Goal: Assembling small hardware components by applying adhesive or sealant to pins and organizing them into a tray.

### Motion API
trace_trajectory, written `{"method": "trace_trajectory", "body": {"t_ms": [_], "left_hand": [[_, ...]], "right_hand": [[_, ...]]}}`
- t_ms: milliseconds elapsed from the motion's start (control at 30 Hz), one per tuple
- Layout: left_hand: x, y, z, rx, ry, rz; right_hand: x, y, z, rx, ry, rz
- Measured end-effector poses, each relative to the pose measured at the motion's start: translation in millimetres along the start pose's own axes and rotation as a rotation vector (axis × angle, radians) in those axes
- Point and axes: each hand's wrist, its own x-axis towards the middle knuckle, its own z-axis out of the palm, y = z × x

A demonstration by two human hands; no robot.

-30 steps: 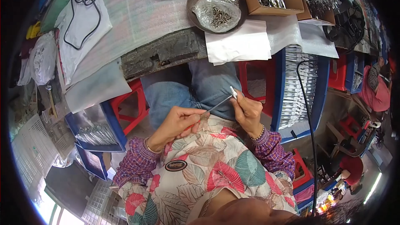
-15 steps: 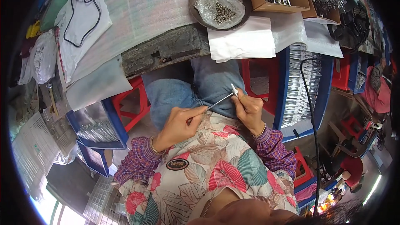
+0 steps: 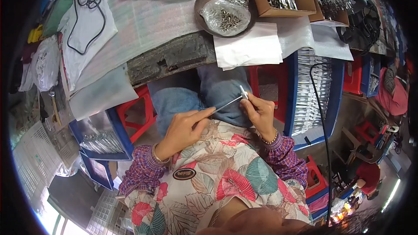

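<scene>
Over my lap, my left hand [image 3: 183, 131] is closed on one end of a thin metal rod [image 3: 227, 104]. Its other end reaches a small white and silver piece [image 3: 243, 92], which my right hand [image 3: 261, 114] pinches between thumb and fingers. Whether rod and piece are joined or only touching, I cannot tell. Beyond my knees, a dark round pan [image 3: 204, 1] on the table contains a clear plastic bag [image 3: 209, 15] of small metal parts [image 3: 229, 20]. White paper sheets [image 3: 248, 51] lie beside the pan, overhanging the table edge.
To my right is a blue tray [image 3: 288, 104] packed with rows of silver pieces; a black cable [image 3: 323, 117] crosses it. Another blue tray [image 3: 125, 131] stands left, near a red stool [image 3: 135, 109]. Cardboard boxes [image 3: 285, 12] of slim metal parts sit at the far right.
My left hand has shifted slightly left and down, and more of the rod shows between my hands. The white and silver piece has turned a little more upright. The whole view has shifted slightly.
</scene>
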Motion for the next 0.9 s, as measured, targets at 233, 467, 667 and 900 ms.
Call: {"method": "trace_trajectory", "body": {"t_ms": [233, 467, 667, 900], "left_hand": [[-4, 4, 2, -0.118, 0.011, 0.053], [-2, 4, 3, -0.120, 0.021, 0.065], [-3, 4, 5, -0.127, 0.013, 0.049], [0, -1, 2, -0.694, -0.210, -0.390]], "right_hand": [[3, -5, -1, 0.119, 0.000, 0.206], [0, -4, 1, 0.137, -0.022, 0.233], [-1, -5, -1, 0.143, -0.036, 0.256], [-2, 2, -2, -0.146, 0.031, -0.031]]}}
